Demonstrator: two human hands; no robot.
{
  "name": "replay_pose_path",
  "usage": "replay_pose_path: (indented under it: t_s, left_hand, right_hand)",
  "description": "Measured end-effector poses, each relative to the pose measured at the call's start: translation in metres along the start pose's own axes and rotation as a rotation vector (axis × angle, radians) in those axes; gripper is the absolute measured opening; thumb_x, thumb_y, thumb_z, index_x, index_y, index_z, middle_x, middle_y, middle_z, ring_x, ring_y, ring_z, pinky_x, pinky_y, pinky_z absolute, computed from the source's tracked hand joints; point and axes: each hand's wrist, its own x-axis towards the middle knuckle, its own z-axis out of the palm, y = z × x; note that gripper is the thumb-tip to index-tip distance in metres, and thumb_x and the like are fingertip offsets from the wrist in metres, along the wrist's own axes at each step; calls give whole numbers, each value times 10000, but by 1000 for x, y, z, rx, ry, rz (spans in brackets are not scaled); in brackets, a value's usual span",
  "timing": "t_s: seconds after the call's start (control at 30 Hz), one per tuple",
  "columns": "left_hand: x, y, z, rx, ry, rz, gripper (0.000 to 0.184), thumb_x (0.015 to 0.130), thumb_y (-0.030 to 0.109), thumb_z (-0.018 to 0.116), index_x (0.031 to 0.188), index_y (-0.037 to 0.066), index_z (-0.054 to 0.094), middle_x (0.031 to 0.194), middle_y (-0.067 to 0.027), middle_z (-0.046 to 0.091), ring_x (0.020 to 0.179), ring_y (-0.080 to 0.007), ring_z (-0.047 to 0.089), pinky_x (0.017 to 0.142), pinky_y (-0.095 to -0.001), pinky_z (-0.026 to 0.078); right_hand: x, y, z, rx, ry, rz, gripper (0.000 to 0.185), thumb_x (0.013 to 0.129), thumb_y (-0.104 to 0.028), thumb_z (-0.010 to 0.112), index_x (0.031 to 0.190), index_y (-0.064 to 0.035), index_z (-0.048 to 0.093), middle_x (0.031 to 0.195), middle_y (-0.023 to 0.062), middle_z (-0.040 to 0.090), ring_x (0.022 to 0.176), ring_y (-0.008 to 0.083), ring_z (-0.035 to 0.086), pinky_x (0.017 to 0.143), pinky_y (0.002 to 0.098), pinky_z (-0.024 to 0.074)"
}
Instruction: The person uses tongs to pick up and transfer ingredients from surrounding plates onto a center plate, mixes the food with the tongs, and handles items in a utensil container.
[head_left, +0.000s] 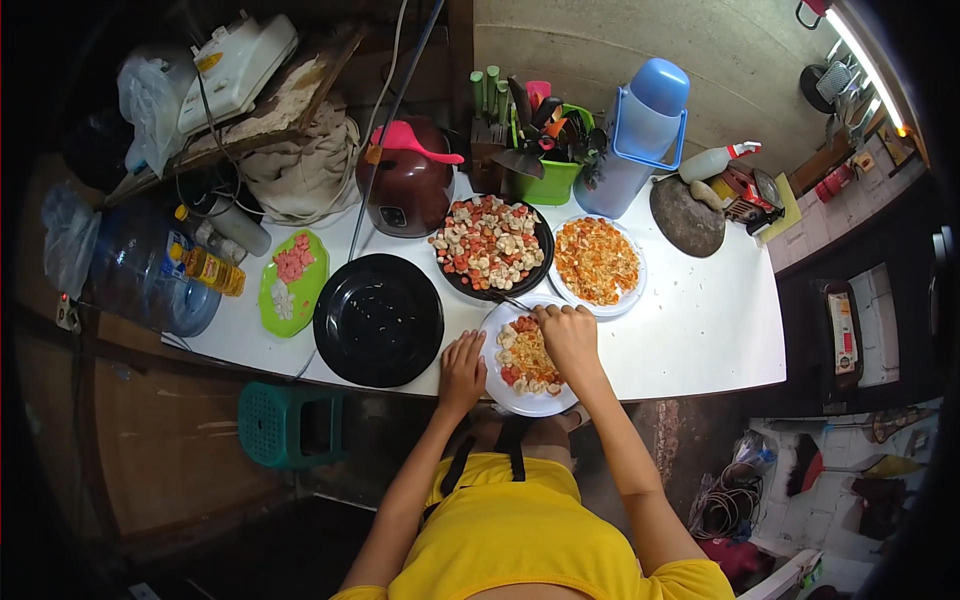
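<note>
A white plate (545,404) of chopped sausage, pale pieces and an orange-yellow shredded mix sits at the table's front edge. My left hand (463,370) lies with its fingers stretched out against the plate's left rim. My right hand (568,340) is closed over the plate, gripping a thin dark utensil (513,302) that points left; its exact kind is unclear. Just behind is a black plate (548,262) heaped with sausage and pale pieces. Another white plate (636,303) behind my right hand carries the orange-yellow mix. A black plate (378,320) with a few white scraps stands left of my left hand.
A green plate (318,262) with pink and white pieces is at the left, near an oil bottle (215,272). Along the back stand a rice cooker (412,185), a green utensil holder (545,185) and a blue jug (628,150). A green stool (270,425) is below.
</note>
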Motion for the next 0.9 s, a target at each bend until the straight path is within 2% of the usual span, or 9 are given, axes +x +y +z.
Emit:
replay_pose_path:
  t_s: [0.33,0.47,0.63,0.73,0.77,0.9]
  left_hand:
    - [-1,0,6,6,9,-6,463,880,67,502,1339,11,500,1324,-178,532,1296,-318,450,1093,-462,295]
    - [-3,-1,7,7,22,-6,460,887,101,503,1339,15,507,1297,-176,560,1275,-321,476,1088,-475,314]
    - [-2,-2,7,-3,37,1,448,894,100,502,1333,11,510,1281,-163,580,1271,-326,485,1082,-476,323]
    - [-3,0,5,-22,49,-8,445,896,107,507,1333,18,512,1284,-164,579,1269,-329,485,1082,-466,326]
    - [-2,0,4,-20,46,-13,446,897,109,508,1334,22,512,1284,-164,580,1269,-327,486,1082,-463,326]
    - [-4,2,3,-14,41,-23,443,899,117,513,1334,34,518,1280,-160,587,1265,-317,493,1082,-455,328]
  right_hand:
    - [2,15,0,-60,22,58,141,786,-85,600,893,-74,690,798,59,689,744,198,678,676,335,494]
    - [2,24,-7,-54,40,80,135,781,-88,601,884,-71,685,796,66,690,741,200,678,677,334,494]
    - [11,27,0,-70,63,41,153,785,-84,597,909,-52,681,788,78,669,758,209,669,656,337,485]
    - [21,32,8,-64,44,75,172,834,-114,587,958,-86,703,804,73,679,737,218,669,653,358,491]
    - [23,34,9,-24,63,49,186,787,-68,597,949,-51,686,779,80,666,739,211,668,654,343,489]
    - [22,37,14,-19,104,39,231,793,-76,590,997,-59,695,765,69,661,720,203,662,652,339,486]
